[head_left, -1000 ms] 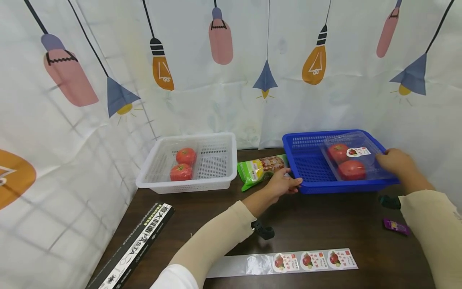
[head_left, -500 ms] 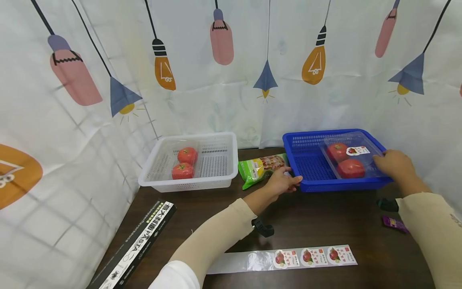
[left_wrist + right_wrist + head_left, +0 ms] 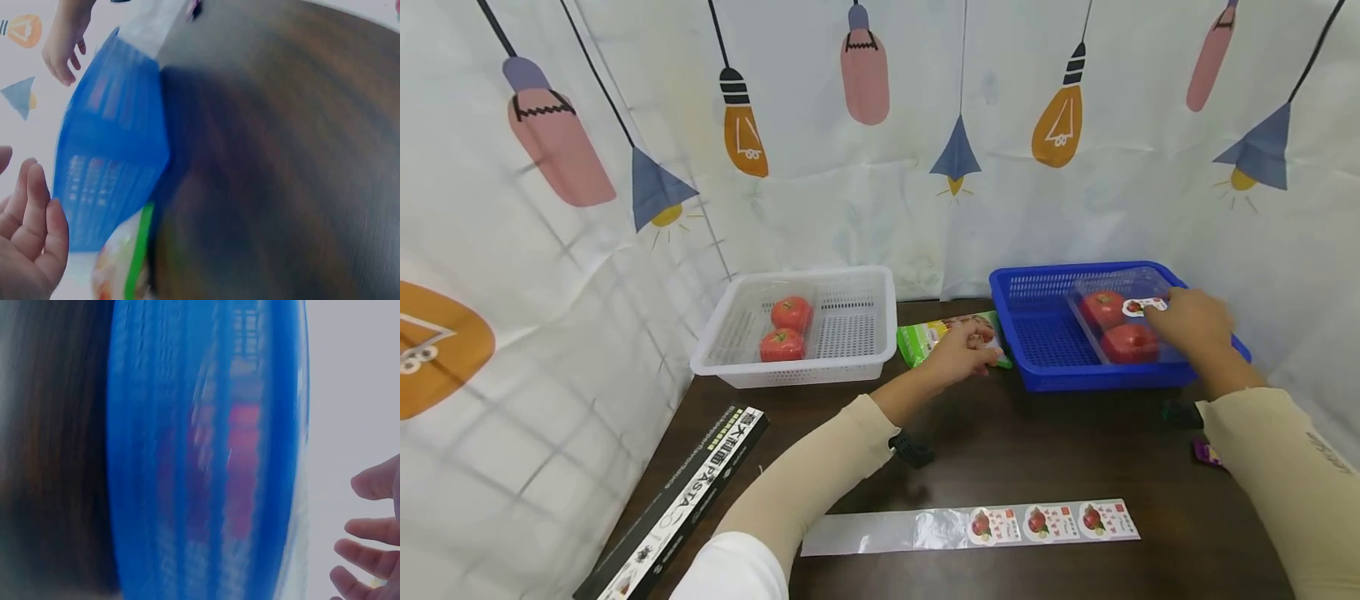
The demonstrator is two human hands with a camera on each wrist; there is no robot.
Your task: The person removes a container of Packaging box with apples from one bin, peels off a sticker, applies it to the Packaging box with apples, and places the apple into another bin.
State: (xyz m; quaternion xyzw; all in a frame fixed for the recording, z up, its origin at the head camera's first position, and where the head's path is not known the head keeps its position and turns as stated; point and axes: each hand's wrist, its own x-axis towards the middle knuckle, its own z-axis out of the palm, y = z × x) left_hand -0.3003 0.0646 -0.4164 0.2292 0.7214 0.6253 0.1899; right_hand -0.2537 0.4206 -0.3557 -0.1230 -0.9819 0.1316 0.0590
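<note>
Your right hand (image 3: 1193,323) hovers over the clear tomato pack (image 3: 1123,321) in the blue basket (image 3: 1045,350), fingers loose and spread in the wrist view, gripping nothing. Your left hand (image 3: 958,354) rests open on the green snack bag (image 3: 928,337), just left of that basket.

Count: one labelled pack of two tomatoes under the right palm; two tomatoes (image 3: 786,329) in the white basket (image 3: 850,333), seemingly unlabelled; three stickers left on the label strip (image 3: 1045,522).

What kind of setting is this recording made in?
Probably a staged tabletop set, not a real shop: a lamp-print fabric backdrop, a dark wooden table, a blue plastic basket and a tomato label strip.
</note>
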